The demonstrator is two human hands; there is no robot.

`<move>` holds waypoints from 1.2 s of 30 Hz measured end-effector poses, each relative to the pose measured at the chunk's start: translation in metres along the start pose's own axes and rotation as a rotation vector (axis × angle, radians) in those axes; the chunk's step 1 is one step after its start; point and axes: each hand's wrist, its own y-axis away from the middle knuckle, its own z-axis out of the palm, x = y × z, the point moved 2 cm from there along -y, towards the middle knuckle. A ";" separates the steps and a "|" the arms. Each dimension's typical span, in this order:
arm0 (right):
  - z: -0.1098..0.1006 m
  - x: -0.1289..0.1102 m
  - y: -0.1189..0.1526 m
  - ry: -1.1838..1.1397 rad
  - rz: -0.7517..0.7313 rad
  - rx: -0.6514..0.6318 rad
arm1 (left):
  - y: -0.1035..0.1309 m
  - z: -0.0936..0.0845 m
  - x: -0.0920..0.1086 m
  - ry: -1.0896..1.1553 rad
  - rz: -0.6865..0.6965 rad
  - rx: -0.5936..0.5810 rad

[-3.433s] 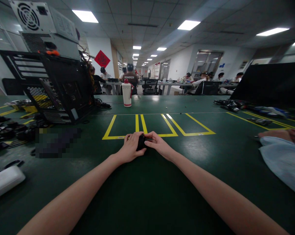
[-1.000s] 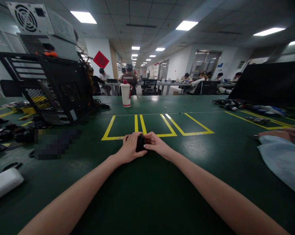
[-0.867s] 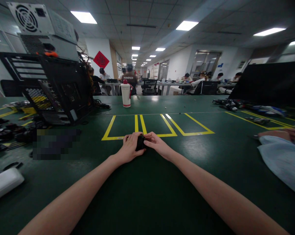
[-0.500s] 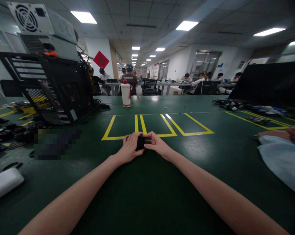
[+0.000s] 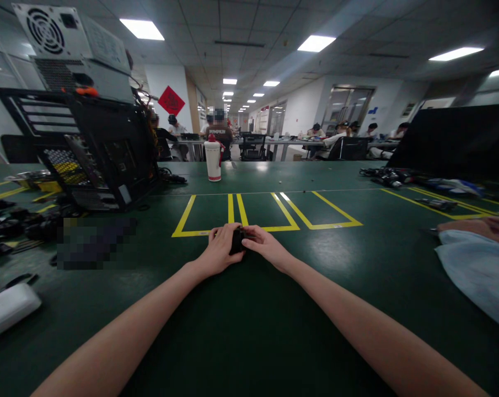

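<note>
A small black block-like object (image 5: 238, 241), its exact kind unclear, is between my hands on the green table (image 5: 249, 320). My left hand (image 5: 220, 249) is wrapped round its left side, thumb at the near edge and fingers over the top. From the right, my right hand (image 5: 266, 246) pinches at the object's right end, thumb and fingertips against it. The fingers hide much of the object. Just beyond the hands lie rectangles of yellow tape (image 5: 243, 212) on the tabletop.
A black computer case (image 5: 108, 149) with power supplies (image 5: 79, 44) on top stands at left. Dark cables (image 5: 38, 223) and a white object (image 5: 9, 311) lie nearer. Beyond the tape is a white cup (image 5: 213, 160). At right, another person's sleeve (image 5: 476, 264) rests on the table.
My right thumb and fingers have shifted slightly at the object's right end. My left hand and the black object stay in place.
</note>
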 end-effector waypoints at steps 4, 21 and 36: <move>0.000 -0.001 0.001 0.023 0.023 -0.008 | 0.000 -0.003 0.001 0.003 0.002 -0.014; 0.002 -0.006 0.005 -0.010 -0.070 0.012 | 0.001 -0.006 0.003 0.006 0.006 -0.027; 0.002 -0.003 0.004 0.039 -0.072 0.007 | 0.001 -0.005 0.002 0.004 0.003 -0.043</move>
